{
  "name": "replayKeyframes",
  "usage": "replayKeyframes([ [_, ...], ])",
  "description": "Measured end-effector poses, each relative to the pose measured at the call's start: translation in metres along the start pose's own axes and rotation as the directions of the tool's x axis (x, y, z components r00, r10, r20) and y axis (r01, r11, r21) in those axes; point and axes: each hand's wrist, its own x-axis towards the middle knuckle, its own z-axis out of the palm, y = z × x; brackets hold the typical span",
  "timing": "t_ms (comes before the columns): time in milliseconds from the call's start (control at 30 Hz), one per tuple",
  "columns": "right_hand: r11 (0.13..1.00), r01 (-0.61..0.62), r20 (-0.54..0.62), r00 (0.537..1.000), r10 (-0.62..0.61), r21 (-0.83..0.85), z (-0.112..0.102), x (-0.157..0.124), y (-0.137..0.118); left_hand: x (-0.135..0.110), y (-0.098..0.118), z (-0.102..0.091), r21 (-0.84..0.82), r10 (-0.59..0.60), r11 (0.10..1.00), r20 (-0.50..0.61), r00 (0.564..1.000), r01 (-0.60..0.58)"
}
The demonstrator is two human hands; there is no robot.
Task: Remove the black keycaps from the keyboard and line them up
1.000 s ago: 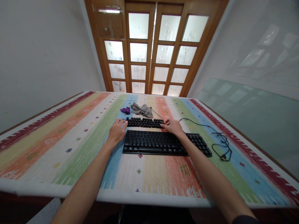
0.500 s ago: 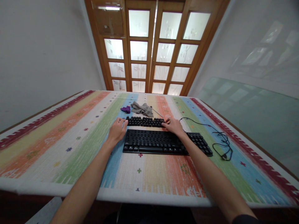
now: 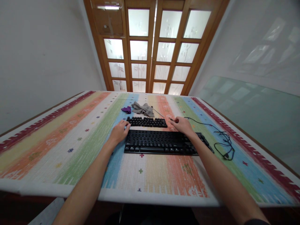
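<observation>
A black keyboard (image 3: 150, 149) lies on the striped tablecloth, its upper rows bare of keycaps. Just beyond it, loose black keycaps (image 3: 147, 122) stand in close rows. My left hand (image 3: 120, 129) rests at the left end of these rows, fingers bent, with a gap beside the thumb. Past their right end, my right hand (image 3: 181, 125) pinches a small dark object (image 3: 172, 120), too small to name. My right forearm hides part of the keyboard's number pad.
A grey cloth (image 3: 142, 109) and a small purple cloth (image 3: 126, 110) lie behind the keycaps. Near them is a thin rod (image 3: 158, 112). The keyboard's black cable (image 3: 225, 142) is coiled at the right. Wooden glazed doors (image 3: 151, 56) stand beyond the striped tablecloth (image 3: 89, 137).
My right hand has moved right, away from the right end of the keycap rows, with a small dark object in its fingers. My left hand has shifted slightly right.
</observation>
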Motion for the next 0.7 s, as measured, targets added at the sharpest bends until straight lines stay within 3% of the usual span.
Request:
replayKeyframes([
  [133, 0.996, 0.084, 0.103, 0.991, -0.081, -0.032, -0.01, -0.006, 0.031, 0.0, 0.0, 0.003, -0.062, 0.111, 0.993, 0.141, 0.984, -0.103],
  [267, 0.985, 0.129, 0.136, 0.984, -0.113, -0.113, -0.014, -0.019, 0.05, 0.0, -0.002, 0.008, -0.067, 0.137, 0.99, 0.169, 0.976, -0.128],
  [700, 0.966, 0.157, 0.108, 0.985, -0.137, -0.205, -0.012, -0.033, 0.048, 0.001, -0.004, 0.009, -0.062, 0.142, 0.989, 0.197, 0.97, -0.133],
])
